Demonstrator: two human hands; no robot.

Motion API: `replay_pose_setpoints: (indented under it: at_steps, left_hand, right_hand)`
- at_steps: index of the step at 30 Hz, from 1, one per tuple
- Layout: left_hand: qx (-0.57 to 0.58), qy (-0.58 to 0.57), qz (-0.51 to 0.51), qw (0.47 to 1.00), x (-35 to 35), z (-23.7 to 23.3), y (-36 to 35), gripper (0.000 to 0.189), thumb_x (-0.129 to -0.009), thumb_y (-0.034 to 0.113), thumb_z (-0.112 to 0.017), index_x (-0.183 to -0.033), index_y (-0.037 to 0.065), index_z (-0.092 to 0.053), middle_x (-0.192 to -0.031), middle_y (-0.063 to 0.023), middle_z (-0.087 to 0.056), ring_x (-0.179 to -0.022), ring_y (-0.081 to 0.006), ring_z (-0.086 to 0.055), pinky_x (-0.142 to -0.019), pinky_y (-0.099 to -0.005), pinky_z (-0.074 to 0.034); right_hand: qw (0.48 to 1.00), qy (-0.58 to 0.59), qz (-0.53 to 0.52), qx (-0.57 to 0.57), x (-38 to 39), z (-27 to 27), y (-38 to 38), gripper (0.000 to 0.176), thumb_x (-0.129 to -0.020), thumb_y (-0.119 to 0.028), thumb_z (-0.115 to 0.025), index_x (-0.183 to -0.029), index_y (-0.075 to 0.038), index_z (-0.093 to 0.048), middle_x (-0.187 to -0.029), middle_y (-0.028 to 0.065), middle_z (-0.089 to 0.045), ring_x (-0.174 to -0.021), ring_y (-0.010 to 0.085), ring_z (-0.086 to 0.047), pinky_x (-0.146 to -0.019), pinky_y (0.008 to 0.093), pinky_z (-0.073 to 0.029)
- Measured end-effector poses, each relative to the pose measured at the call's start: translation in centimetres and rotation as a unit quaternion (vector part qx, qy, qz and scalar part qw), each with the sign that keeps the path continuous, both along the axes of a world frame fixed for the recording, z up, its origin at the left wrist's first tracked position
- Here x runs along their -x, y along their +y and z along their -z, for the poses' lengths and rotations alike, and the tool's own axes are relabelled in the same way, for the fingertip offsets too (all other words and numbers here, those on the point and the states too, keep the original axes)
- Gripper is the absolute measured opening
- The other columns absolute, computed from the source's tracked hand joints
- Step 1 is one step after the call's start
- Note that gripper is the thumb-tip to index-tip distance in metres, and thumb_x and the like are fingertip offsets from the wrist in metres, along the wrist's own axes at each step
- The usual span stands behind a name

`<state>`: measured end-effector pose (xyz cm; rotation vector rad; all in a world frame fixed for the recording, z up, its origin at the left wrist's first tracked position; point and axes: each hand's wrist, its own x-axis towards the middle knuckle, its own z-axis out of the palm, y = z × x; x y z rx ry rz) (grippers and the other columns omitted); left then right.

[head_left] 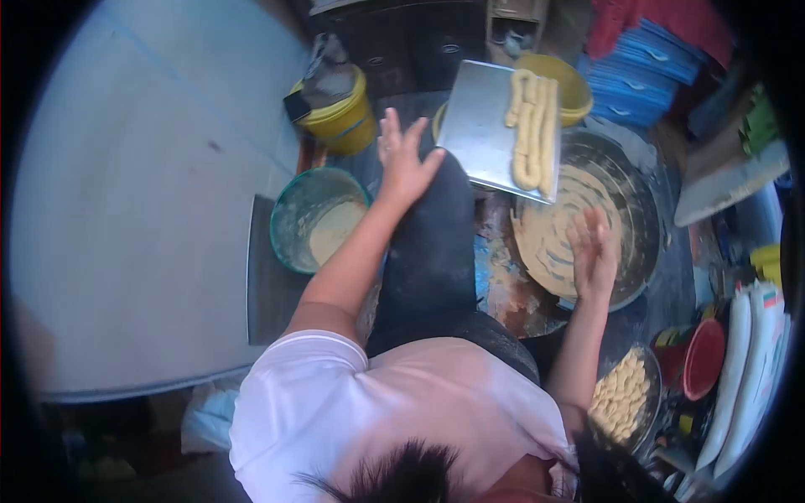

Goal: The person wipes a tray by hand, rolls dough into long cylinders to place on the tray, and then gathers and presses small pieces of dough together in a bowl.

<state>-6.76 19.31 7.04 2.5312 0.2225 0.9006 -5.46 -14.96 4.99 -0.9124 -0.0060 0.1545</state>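
My left hand (pixel 406 163) is raised near my knee, its fingers spread and holding nothing. My right hand (pixel 594 251) hovers over a large dark basin (pixel 644 220), fingers stretched out with nothing in them. Tan powder (pixel 549 239), like flour, coats the basin floor in swirled streaks. A flat metal tray (pixel 474 126) overlaps the basin's far left side in this view. Several long yellowish dough ropes (pixel 537 126) lie side by side along the tray's right edge.
Left of my leg sits a green-rimmed bucket (pixel 289 205) with pale powder inside; a yellow bucket (pixel 348 121) stands behind it. At lower right are a bowl of small dough pieces (pixel 622 394) and a red bucket (pixel 704 360). A large pale board (pixel 151 210) fills the left.
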Motion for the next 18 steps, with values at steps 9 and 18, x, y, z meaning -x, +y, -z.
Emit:
replay_pose_setpoints:
  at_steps: [9,18]
  left_hand:
    - [0.068,0.136,-0.388,0.909,13.5,6.0,19.8,0.056,-0.075,0.039,-0.064,-0.122,0.013,-0.05,-0.141,-0.0225,-0.025,-0.132,-0.0393,-0.018,-0.103,-0.054,-0.018]
    - [0.112,0.26,-0.621,0.731,26.1,12.3,27.2,0.052,-0.076,0.035,-0.059,-0.119,0.008,-0.05,-0.12,-0.013,-0.051,-0.114,-0.0323,-0.047,-0.091,-0.0482,-0.038]
  right_hand:
    - [0.973,-0.012,-0.218,0.07,0.7,-0.6,5.3,0.054,-0.086,-0.025,-0.055,-0.13,0.001,-0.038,-0.127,0.015,-0.046,-0.106,0.0234,-0.053,-0.09,0.0347,-0.043]
    - [0.977,0.006,-0.2,0.077,1.3,-0.7,5.4,0.054,-0.086,-0.025,-0.055,-0.129,0.002,-0.039,-0.124,0.0165,-0.048,-0.105,0.0229,-0.054,-0.091,0.0347,-0.043]
